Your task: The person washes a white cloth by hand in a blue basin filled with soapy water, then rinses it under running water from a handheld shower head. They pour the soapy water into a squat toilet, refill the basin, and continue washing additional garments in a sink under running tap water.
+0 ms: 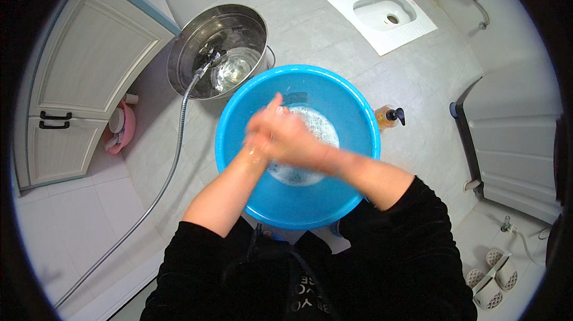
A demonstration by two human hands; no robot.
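Observation:
Both hands are pressed together over a round blue plastic basin [358, 92], blurred by motion. My left hand [259, 135] comes from the lower left and is partly covered; my right hand [293, 137] lies across it from the right. I see no object between them, though the palms are hidden. Some wet shine or foam shows at the left wrist. Foamy water [297, 177] lies at the bottom of the basin, below the hands. Just right of the rim stands a pump bottle of amber liquid [385, 117] with a dark pump head.
A metal bucket [179, 56] with water stands upper left, a shower hose [181, 128] running into it. White cabinet [94, 48] and pink basin [128, 128] are left. A squat toilet [385, 12] is upper right, a grey ribbed appliance [510, 137] right, and slippers [488, 292] lower right.

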